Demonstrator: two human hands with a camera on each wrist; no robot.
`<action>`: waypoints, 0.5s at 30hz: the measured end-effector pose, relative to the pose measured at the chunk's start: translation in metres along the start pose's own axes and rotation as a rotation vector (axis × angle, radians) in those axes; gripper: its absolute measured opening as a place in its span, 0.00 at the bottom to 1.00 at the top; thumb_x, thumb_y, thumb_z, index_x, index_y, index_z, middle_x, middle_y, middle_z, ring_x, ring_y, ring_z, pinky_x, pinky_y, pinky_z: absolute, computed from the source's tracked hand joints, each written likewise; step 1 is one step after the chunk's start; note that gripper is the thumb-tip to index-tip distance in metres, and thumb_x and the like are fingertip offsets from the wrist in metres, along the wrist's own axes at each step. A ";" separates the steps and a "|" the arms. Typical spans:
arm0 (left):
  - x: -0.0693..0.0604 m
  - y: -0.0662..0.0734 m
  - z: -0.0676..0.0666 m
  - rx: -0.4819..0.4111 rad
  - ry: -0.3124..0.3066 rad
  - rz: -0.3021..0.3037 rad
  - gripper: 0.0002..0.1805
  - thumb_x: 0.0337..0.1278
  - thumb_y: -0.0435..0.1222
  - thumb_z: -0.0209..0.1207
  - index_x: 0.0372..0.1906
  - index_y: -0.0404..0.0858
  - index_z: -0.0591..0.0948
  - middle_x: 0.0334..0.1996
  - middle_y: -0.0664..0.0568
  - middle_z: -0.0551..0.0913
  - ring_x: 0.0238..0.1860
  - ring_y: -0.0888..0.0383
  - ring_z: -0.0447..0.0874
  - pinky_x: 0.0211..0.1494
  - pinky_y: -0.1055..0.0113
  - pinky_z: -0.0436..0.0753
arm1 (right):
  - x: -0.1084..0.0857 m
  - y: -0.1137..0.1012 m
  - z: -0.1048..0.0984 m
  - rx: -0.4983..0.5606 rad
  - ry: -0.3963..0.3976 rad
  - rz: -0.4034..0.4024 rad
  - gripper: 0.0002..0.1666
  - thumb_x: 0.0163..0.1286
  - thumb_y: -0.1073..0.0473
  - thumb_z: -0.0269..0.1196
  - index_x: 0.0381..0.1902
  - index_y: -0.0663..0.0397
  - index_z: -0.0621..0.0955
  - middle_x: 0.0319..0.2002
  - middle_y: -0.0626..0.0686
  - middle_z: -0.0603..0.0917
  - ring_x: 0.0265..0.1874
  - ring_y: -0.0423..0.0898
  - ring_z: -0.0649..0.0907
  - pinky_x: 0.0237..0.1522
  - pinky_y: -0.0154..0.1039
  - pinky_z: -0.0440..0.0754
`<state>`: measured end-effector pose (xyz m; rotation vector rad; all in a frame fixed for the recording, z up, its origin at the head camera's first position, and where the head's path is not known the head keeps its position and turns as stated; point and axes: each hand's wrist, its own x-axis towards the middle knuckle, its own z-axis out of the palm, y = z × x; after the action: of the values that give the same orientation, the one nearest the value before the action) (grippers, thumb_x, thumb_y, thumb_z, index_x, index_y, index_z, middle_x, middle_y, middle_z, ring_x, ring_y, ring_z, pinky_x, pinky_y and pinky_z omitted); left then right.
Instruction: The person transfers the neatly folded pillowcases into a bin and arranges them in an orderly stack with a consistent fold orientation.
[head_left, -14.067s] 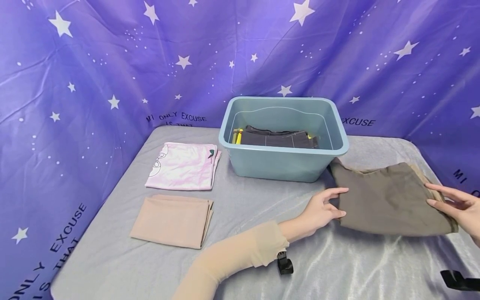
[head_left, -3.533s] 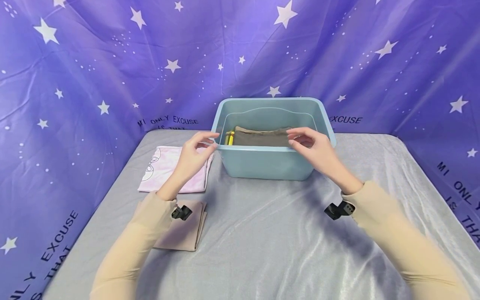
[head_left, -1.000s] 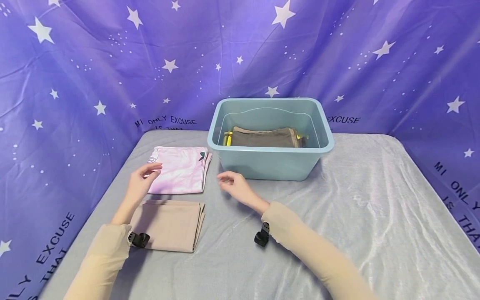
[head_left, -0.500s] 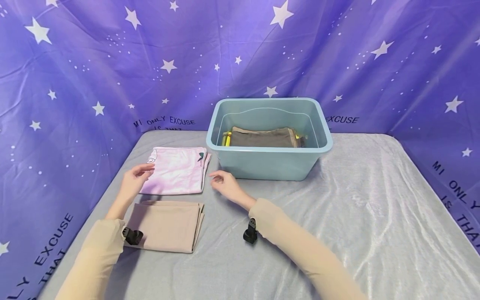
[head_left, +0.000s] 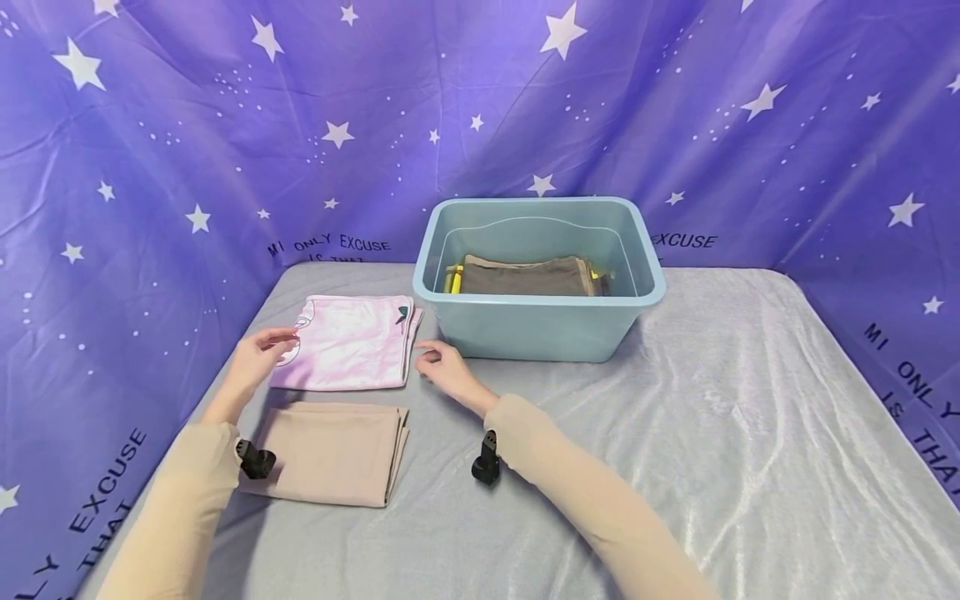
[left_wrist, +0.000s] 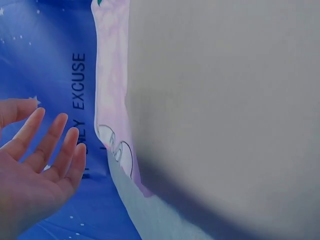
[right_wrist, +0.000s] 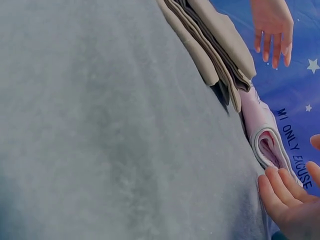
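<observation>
A folded pink-and-white cloth garment (head_left: 352, 342) with a dark green leaf print lies flat at the left. Just over its left edge hovers my left hand (head_left: 255, 362), fingers loosely bent and holding nothing; the left wrist view shows the fingers (left_wrist: 55, 150) spread apart. Beside the garment's right, folded edge is my right hand (head_left: 453, 375), also relaxed; in the right wrist view its fingertips (right_wrist: 280, 180) are close to the rolled fold, and I cannot tell whether they touch. Nearer me lies a folded beige garment (head_left: 330, 458), partly under my left wrist.
A blue-grey plastic bin (head_left: 536, 329) stands at the back middle, holding a folded brown garment (head_left: 525, 277) on top and some yellow items (head_left: 456, 280) at its side. Grey velvety cloth (head_left: 750, 433) covers the table. A purple star-patterned curtain (head_left: 480, 100) hangs behind.
The brown garment, held by both hands right of the bin earlier, now lies inside the bin. Both hands have since moved left to the pink garment, the last shift being slight.
</observation>
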<state>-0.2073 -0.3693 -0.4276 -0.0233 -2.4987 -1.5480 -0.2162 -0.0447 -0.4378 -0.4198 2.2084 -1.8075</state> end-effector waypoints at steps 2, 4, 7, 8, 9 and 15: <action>0.010 -0.023 -0.004 0.000 0.014 -0.020 0.20 0.50 0.40 0.59 0.46 0.32 0.78 0.30 0.65 0.81 0.32 0.67 0.79 0.32 0.78 0.75 | 0.002 0.000 0.001 0.012 0.010 0.015 0.21 0.60 0.68 0.54 0.53 0.64 0.72 0.39 0.62 0.79 0.34 0.47 0.78 0.32 0.33 0.78; 0.018 -0.043 -0.006 0.040 0.034 -0.031 0.20 0.51 0.42 0.59 0.46 0.34 0.78 0.30 0.66 0.81 0.32 0.69 0.79 0.31 0.78 0.75 | 0.004 0.001 0.003 0.020 0.016 0.023 0.22 0.60 0.67 0.55 0.54 0.64 0.72 0.40 0.62 0.78 0.36 0.48 0.78 0.33 0.33 0.78; 0.028 -0.063 -0.009 0.044 0.065 -0.039 0.14 0.51 0.41 0.59 0.43 0.41 0.80 0.29 0.68 0.81 0.30 0.72 0.78 0.29 0.81 0.73 | 0.007 0.001 0.005 0.027 0.019 0.035 0.23 0.60 0.67 0.56 0.55 0.62 0.70 0.42 0.62 0.77 0.40 0.50 0.77 0.34 0.34 0.79; 0.028 -0.064 -0.009 0.044 0.066 -0.043 0.12 0.52 0.41 0.58 0.42 0.42 0.80 0.29 0.69 0.80 0.30 0.71 0.78 0.29 0.80 0.73 | 0.009 0.001 0.006 0.028 0.020 0.041 0.24 0.61 0.66 0.56 0.56 0.62 0.70 0.43 0.62 0.77 0.41 0.51 0.77 0.35 0.34 0.79; 0.029 -0.063 -0.010 0.037 0.060 -0.043 0.11 0.53 0.40 0.58 0.42 0.43 0.80 0.29 0.68 0.80 0.30 0.71 0.78 0.29 0.81 0.73 | 0.010 0.001 0.006 0.027 0.022 0.044 0.24 0.61 0.65 0.56 0.56 0.62 0.70 0.43 0.63 0.77 0.41 0.52 0.77 0.35 0.34 0.79; 0.011 -0.008 -0.006 0.044 -0.001 -0.085 0.20 0.52 0.35 0.56 0.49 0.28 0.75 0.41 0.44 0.81 0.36 0.69 0.75 0.36 0.78 0.71 | 0.017 0.001 0.011 0.046 0.042 0.079 0.28 0.60 0.63 0.59 0.59 0.59 0.67 0.48 0.63 0.74 0.45 0.52 0.76 0.38 0.36 0.78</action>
<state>-0.2185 -0.3790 -0.4302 0.0898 -2.5652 -1.5240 -0.2281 -0.0605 -0.4415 -0.2833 2.1736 -1.8383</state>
